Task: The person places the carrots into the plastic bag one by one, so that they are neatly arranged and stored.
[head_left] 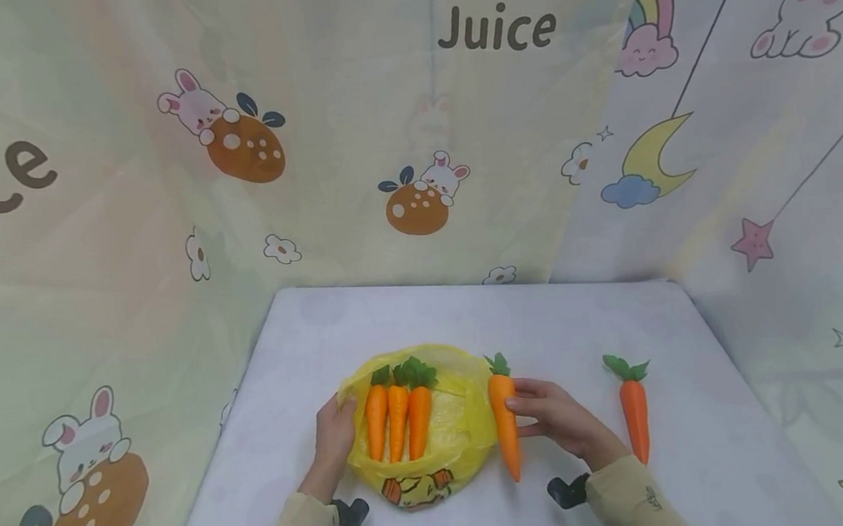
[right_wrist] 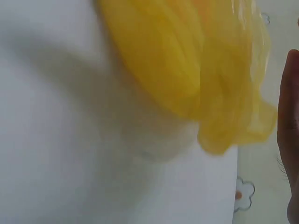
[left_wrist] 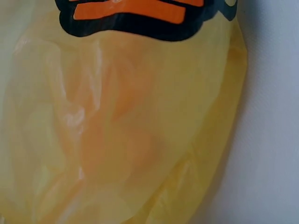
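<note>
Head view shows me the right hand [head_left: 551, 414] holding a carrot [head_left: 505, 423] just beside a yellow bag [head_left: 471, 463]. The left hand [head_left: 335, 429] grips its rim, maybe to hold it wide around three carrots [head_left: 398, 419]; another carrot [head_left: 635, 415] lies farther right.

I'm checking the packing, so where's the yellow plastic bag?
In the head view, the yellow plastic bag sits on the white tabletop left of middle, between the left hand and the carrot in the right hand.
</note>
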The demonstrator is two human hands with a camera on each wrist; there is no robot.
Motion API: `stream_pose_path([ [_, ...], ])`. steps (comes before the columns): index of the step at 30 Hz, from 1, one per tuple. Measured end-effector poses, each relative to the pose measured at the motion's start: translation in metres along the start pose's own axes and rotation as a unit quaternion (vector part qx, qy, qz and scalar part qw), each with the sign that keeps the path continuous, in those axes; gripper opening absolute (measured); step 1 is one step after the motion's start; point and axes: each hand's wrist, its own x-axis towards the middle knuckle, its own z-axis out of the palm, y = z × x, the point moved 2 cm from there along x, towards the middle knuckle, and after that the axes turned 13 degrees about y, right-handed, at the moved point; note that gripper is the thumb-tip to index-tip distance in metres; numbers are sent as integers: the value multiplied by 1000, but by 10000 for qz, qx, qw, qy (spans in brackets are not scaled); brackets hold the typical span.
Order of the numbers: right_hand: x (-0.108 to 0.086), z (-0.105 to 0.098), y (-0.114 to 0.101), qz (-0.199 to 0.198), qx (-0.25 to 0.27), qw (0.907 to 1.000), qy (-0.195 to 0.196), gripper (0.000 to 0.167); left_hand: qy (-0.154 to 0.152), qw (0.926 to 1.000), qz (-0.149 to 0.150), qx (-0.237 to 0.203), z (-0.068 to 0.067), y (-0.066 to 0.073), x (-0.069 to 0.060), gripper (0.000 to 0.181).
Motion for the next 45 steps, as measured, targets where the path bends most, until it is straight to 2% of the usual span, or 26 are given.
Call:
stream_pose_path([
  [7,11,28,-10,166,750,9959,-484,65,42,10000,19,37,0,-3,1,43],
  [12,17,42,-23,322,1609,9850,-530,59,42,10000,63,-60,0,-6,2,43],
  [16,22,49,-31,377,2107,9761,-379,56,55,9999,71,-84,0,-7,3,43],
  [23,33,60,-30,373,2054,9778,198,62,79,9999,79,-59,0,-8,4,41],
  [27,43,68,-19,305,1635,9838,670,63,72,9999,68,-56,1,-7,4,42],
  [30,48,77,-12,169,1039,9892,1021,66,71,10000,51,-40,1,-7,4,43],
  [35,52,94,-4,-105,14,9888,1486,70,81,10000,13,15,2,-6,5,44],
  [41,55,109,5,-444,-1220,9770,1689,70,52,10000,33,-18,2,-6,5,44],
  [45,58,113,10,-579,-2136,9587,1788,66,57,10000,33,-63,2,-6,4,43],
])
